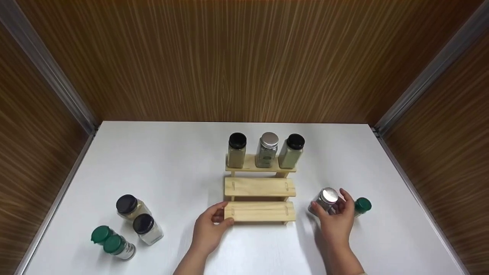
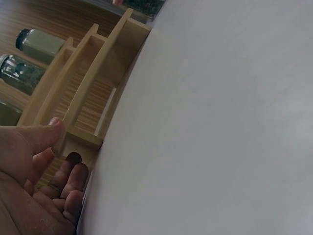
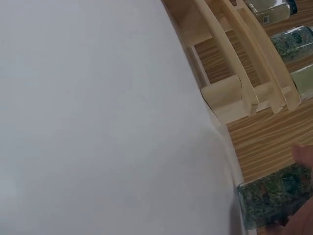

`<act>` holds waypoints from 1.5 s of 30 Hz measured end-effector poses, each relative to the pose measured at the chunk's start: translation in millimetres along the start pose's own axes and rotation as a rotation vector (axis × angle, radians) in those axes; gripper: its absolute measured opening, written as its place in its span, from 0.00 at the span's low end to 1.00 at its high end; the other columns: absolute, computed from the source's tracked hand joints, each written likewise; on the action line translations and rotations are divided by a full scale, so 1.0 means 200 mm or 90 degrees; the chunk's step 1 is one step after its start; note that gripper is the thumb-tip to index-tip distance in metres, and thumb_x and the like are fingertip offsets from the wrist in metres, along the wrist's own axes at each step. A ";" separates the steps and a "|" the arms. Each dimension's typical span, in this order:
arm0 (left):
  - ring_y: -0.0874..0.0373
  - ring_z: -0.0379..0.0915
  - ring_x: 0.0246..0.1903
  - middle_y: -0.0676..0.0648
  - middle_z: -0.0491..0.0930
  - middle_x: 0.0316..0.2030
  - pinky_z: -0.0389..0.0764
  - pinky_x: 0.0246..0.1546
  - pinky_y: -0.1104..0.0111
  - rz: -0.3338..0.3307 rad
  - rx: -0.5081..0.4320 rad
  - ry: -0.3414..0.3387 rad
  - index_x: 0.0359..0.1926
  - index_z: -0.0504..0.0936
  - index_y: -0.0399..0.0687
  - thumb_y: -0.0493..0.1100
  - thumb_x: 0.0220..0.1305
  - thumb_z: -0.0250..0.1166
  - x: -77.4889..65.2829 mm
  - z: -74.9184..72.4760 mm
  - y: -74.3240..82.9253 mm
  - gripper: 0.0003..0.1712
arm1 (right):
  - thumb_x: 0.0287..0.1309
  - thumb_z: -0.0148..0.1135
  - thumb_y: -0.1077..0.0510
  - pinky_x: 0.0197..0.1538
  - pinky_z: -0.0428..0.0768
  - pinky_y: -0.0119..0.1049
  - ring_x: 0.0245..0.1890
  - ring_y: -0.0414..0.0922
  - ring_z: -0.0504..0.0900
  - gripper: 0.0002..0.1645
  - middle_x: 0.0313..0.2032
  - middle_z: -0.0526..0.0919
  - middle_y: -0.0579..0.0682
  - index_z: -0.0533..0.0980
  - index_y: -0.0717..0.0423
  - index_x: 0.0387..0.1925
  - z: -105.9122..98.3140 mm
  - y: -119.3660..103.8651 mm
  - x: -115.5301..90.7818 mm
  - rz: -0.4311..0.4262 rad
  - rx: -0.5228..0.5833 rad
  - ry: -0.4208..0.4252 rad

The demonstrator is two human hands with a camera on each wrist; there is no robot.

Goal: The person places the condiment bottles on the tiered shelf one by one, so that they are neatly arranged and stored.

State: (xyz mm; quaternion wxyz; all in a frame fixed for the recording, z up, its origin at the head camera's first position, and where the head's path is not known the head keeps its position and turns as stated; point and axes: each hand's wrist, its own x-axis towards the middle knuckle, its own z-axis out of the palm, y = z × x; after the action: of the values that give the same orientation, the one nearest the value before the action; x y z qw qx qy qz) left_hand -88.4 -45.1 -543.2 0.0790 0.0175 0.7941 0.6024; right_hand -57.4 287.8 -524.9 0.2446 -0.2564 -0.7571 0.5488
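A three-step wooden rack stands on the white table. My left hand grips the left end of its lowest step, thumb at the front corner; in the left wrist view the other fingers curl beside the end piece. To the right of the rack, my right hand holds a silver-capped spice jar between thumb and fingers. Dried green flakes fill this glass jar in the right wrist view. On the top step stand a black-capped jar, a silver-capped jar and another black-capped jar.
A green-capped jar stands just beyond my right hand. At the left of the table are two black-capped jars and two green-capped jars. Wood-grain panels enclose the table at the back and sides.
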 end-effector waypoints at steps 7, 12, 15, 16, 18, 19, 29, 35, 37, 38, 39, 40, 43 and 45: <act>0.54 0.78 0.43 0.47 0.83 0.45 0.80 0.46 0.60 0.001 0.001 -0.004 0.67 0.80 0.41 0.39 0.62 0.78 0.00 0.00 0.00 0.33 | 0.56 0.75 0.74 0.69 0.73 0.33 0.65 0.53 0.74 0.48 0.65 0.75 0.64 0.63 0.61 0.75 0.03 0.03 -0.01 -0.035 0.017 0.025; 0.54 0.79 0.42 0.46 0.84 0.44 0.81 0.45 0.62 0.005 -0.004 0.000 0.66 0.81 0.41 0.38 0.62 0.78 0.00 0.00 0.00 0.32 | 0.58 0.73 0.73 0.74 0.68 0.56 0.71 0.62 0.71 0.46 0.69 0.73 0.66 0.63 0.62 0.75 0.03 0.04 -0.01 -0.043 0.009 0.020; 0.54 0.79 0.42 0.46 0.84 0.44 0.81 0.45 0.62 0.008 -0.008 0.002 0.66 0.81 0.40 0.37 0.61 0.78 0.01 0.00 -0.01 0.32 | 0.58 0.74 0.72 0.73 0.70 0.52 0.71 0.60 0.73 0.46 0.68 0.74 0.64 0.65 0.62 0.75 0.04 0.04 -0.01 -0.041 0.003 0.022; 0.54 0.79 0.42 0.46 0.84 0.44 0.81 0.46 0.61 0.008 -0.007 0.002 0.66 0.81 0.40 0.37 0.61 0.78 0.01 0.00 -0.01 0.32 | 0.58 0.75 0.72 0.73 0.72 0.48 0.70 0.59 0.73 0.45 0.68 0.75 0.64 0.65 0.62 0.74 0.04 0.04 0.00 -0.041 -0.001 0.023; 0.55 0.79 0.42 0.46 0.84 0.44 0.81 0.46 0.61 0.007 -0.006 0.003 0.66 0.81 0.40 0.37 0.61 0.78 0.01 0.00 -0.01 0.32 | 0.57 0.76 0.71 0.69 0.74 0.36 0.67 0.56 0.76 0.44 0.66 0.77 0.62 0.67 0.62 0.73 0.03 0.04 -0.01 -0.043 -0.003 0.025; 0.55 0.79 0.42 0.46 0.84 0.44 0.81 0.46 0.61 0.006 -0.005 0.003 0.66 0.81 0.40 0.37 0.61 0.78 0.01 0.00 -0.01 0.32 | 0.57 0.77 0.71 0.67 0.75 0.30 0.66 0.54 0.76 0.44 0.66 0.77 0.62 0.68 0.62 0.73 0.03 0.03 -0.01 -0.044 -0.003 0.026; 0.54 0.79 0.42 0.46 0.84 0.44 0.81 0.46 0.60 -0.005 -0.005 0.003 0.66 0.81 0.41 0.38 0.61 0.78 0.00 0.00 -0.01 0.32 | 0.49 0.79 0.76 0.56 0.77 0.20 0.52 0.32 0.80 0.43 0.58 0.84 0.60 0.73 0.64 0.67 0.01 -0.07 -0.04 -0.119 0.020 0.050; 0.54 0.79 0.44 0.47 0.84 0.45 0.81 0.46 0.62 -0.005 0.005 -0.003 0.67 0.80 0.41 0.38 0.62 0.78 0.00 0.01 -0.01 0.33 | 0.42 0.75 0.82 0.51 0.81 0.22 0.49 0.33 0.84 0.42 0.50 0.86 0.42 0.76 0.70 0.63 0.02 -0.15 -0.08 -0.229 0.070 0.057; 0.55 0.79 0.44 0.47 0.84 0.45 0.81 0.46 0.63 -0.009 0.009 -0.003 0.67 0.80 0.42 0.39 0.62 0.78 0.00 0.01 -0.01 0.33 | 0.41 0.75 0.83 0.50 0.81 0.23 0.49 0.34 0.84 0.41 0.49 0.86 0.37 0.76 0.71 0.62 0.02 -0.18 -0.09 -0.253 0.085 0.045; 0.55 0.79 0.44 0.47 0.84 0.45 0.81 0.46 0.62 -0.008 0.008 -0.003 0.67 0.80 0.42 0.38 0.62 0.78 0.00 0.01 -0.01 0.32 | 0.41 0.75 0.83 0.50 0.82 0.24 0.49 0.35 0.85 0.41 0.49 0.86 0.36 0.76 0.71 0.62 0.03 -0.20 -0.09 -0.263 0.094 0.035; 0.55 0.79 0.43 0.47 0.84 0.44 0.81 0.46 0.62 -0.006 0.007 -0.002 0.67 0.80 0.41 0.38 0.62 0.78 0.00 0.01 0.00 0.32 | 0.41 0.75 0.83 0.50 0.82 0.24 0.49 0.35 0.85 0.41 0.49 0.86 0.35 0.76 0.72 0.62 0.04 -0.22 -0.10 -0.270 0.102 0.023; 0.54 0.79 0.43 0.47 0.84 0.44 0.81 0.45 0.63 -0.003 0.005 -0.001 0.67 0.80 0.41 0.38 0.62 0.78 0.00 0.00 -0.01 0.32 | 0.41 0.75 0.83 0.50 0.82 0.24 0.49 0.36 0.85 0.41 0.49 0.86 0.36 0.76 0.72 0.62 0.04 -0.24 -0.10 -0.276 0.107 0.010; 0.54 0.79 0.43 0.46 0.84 0.45 0.82 0.44 0.63 0.005 0.002 0.001 0.66 0.81 0.40 0.38 0.61 0.78 0.00 0.00 -0.01 0.32 | 0.41 0.75 0.83 0.51 0.83 0.26 0.50 0.37 0.85 0.41 0.50 0.86 0.38 0.76 0.72 0.61 0.08 -0.28 -0.12 -0.286 0.128 -0.032; 0.54 0.79 0.42 0.46 0.84 0.45 0.82 0.43 0.64 0.007 0.001 0.001 0.66 0.81 0.40 0.38 0.61 0.78 0.00 0.00 0.00 0.32 | 0.40 0.76 0.83 0.51 0.84 0.27 0.50 0.38 0.85 0.40 0.50 0.86 0.40 0.77 0.72 0.60 0.11 -0.30 -0.12 -0.292 0.140 -0.057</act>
State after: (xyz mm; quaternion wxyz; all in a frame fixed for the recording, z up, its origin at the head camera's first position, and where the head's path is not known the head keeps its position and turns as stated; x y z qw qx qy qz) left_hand -87.4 -45.4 -543.8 0.0749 0.0217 0.7945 0.6022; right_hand -60.5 239.8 -475.2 0.3551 -0.0253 -0.7412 0.5692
